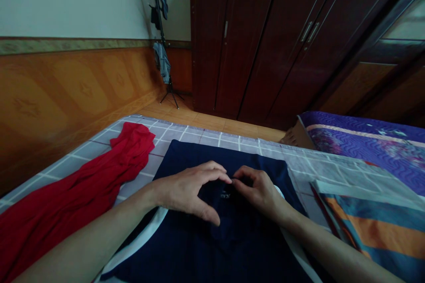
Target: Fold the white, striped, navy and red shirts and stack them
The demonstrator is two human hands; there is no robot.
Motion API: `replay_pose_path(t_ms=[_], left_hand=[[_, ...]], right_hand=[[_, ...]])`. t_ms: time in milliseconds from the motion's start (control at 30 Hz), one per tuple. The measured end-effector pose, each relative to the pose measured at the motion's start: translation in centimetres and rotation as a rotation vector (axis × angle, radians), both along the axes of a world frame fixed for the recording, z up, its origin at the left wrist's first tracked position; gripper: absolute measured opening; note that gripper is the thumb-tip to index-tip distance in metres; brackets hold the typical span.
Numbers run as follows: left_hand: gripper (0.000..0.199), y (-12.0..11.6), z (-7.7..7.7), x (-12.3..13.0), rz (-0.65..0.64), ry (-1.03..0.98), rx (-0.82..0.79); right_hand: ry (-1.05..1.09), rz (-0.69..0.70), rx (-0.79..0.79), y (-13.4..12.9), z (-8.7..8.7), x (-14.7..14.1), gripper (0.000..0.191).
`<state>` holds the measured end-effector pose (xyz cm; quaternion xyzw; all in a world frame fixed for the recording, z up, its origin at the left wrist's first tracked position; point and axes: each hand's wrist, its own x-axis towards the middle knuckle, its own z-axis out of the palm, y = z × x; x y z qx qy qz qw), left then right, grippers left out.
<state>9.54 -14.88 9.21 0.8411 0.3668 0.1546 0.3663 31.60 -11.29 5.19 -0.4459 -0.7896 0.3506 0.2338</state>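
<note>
A navy blue shirt (229,150) with white bands along its sides is spread on the bed, and a small pale print shows near its middle. Over the shirt, my left hand (189,190) has its thumb held well apart from the fingers, and its fingertips reach toward the other hand. My right hand (260,190) is closed, thumb and forefinger pinched at the shirt's fabric just above the print. The fingertips of both hands nearly meet there.
A crumpled red garment (89,185) lies on the left of the checked bedsheet (206,135). Folded striped cloth (392,225) is at the right. Beyond stand a dark wardrobe (252,40), a coat rack (161,22) and a purple mattress (365,137).
</note>
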Motion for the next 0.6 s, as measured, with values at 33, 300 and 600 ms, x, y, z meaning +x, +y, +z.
replay_pose_path(t_ms=[33,300,600], left_hand=[[0.067,-0.3,0.5,-0.2,-0.048,0.056,-0.001],[0.048,-0.8,0.6,-0.8,-0.061,0.226,0.007],[0.034,2.8,-3.8,-0.7,0.595,-0.261,-0.055]], right_hand=[[0.008,-0.021,-0.046,0.2,0.0,0.0,0.021],[0.059,-0.086,-0.174,0.6,-0.2,-0.1,0.023],[0.170,-0.116,-0.176,2.2,-0.5,1.0,0.043]])
